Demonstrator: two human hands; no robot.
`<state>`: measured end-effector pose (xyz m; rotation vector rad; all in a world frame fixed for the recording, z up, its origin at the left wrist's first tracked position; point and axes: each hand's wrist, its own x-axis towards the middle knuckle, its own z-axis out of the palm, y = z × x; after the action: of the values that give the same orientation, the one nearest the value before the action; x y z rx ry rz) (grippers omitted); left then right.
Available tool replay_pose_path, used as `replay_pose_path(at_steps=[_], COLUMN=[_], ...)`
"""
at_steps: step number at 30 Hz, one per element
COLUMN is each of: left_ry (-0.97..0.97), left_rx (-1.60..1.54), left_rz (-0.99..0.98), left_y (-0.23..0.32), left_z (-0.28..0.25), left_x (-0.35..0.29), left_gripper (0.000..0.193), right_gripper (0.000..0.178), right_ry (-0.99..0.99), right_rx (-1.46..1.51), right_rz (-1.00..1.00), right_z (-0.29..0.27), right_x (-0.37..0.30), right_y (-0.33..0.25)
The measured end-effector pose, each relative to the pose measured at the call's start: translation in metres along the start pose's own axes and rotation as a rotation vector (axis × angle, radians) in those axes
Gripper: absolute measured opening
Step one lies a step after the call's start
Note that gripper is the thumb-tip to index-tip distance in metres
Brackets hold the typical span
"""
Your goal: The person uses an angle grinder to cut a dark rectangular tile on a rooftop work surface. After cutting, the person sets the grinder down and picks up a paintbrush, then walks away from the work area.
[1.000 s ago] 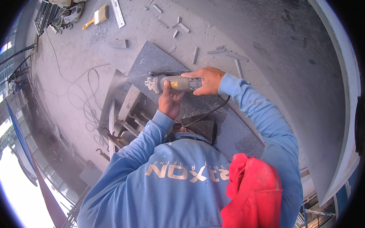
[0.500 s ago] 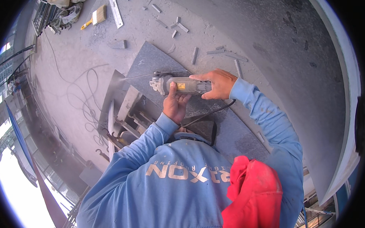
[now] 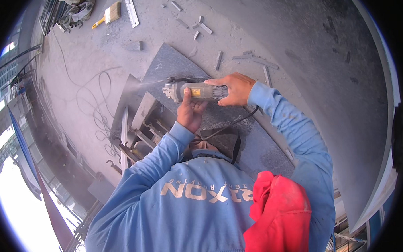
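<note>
Both my hands hold an angle grinder (image 3: 196,91) lying level over a dark grey stone slab (image 3: 166,65). My left hand (image 3: 191,114) grips its front part from below, thumb up over the body. My right hand (image 3: 238,88) is wrapped round the rear end, where the cord leaves. The grinder's head points left. Its disc is mostly hidden, beside a thin straight cut line running across the slab. Pale dust blows off to the left by the slab's edge.
Several narrow stone offcuts (image 3: 219,60) lie beyond the slab. Farther back are a yellow-handled paintbrush (image 3: 112,12), a metal ruler (image 3: 130,9) and plastic bags (image 3: 81,10). A loose cable (image 3: 107,85) coils on the floor at left, near a metal stand (image 3: 144,110) under the slab.
The grinder has slid a little left along the cut line, both hands moving with it. My grip is the same. The view has shifted slightly.
</note>
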<state>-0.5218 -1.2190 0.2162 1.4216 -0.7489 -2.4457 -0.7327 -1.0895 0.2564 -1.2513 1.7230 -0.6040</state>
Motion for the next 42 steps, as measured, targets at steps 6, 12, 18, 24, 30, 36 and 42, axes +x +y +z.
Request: replay_pose_path(at_steps=[6,12,18,24,30,36,42], left_ry=[-0.014,-0.007,-0.049,-0.051,0.000,0.021,-0.020], left_rx=[0.000,-0.021,-0.046,-0.026,-0.024,0.001,-0.006], left_rz=[0.000,-0.032,-0.051,-0.030,0.012,0.004,-0.033], left_y=[0.000,-0.002,-0.006,-0.006,-0.005,-0.002,-0.008], left_z=[0.002,0.015,0.024,0.015,-0.001,0.001,0.023], left_x=[-0.001,-0.010,-0.017,-0.009,0.002,0.001,-0.015], left_gripper=[0.064,0.065,0.065,0.062,0.064,0.065,0.064], right_gripper=[0.080,0.079,0.079,0.080,0.081,0.081,0.082], right_ry=[-0.051,0.028,0.007,-0.008,-0.005,-0.010,-0.022], right_rx=[0.029,0.020,0.027,-0.020,0.011,0.009,0.025], right_rz=[0.025,-0.003,0.020,0.034,-0.007,-0.003,0.046], right_z=[-0.001,-0.003,-0.013,-0.007,0.003,0.002,-0.014], right_x=[-0.003,-0.018,-0.029,-0.019,-0.003,-0.003,-0.028], right_y=[0.001,0.002,-0.001,-0.001,0.004,0.003,-0.002])
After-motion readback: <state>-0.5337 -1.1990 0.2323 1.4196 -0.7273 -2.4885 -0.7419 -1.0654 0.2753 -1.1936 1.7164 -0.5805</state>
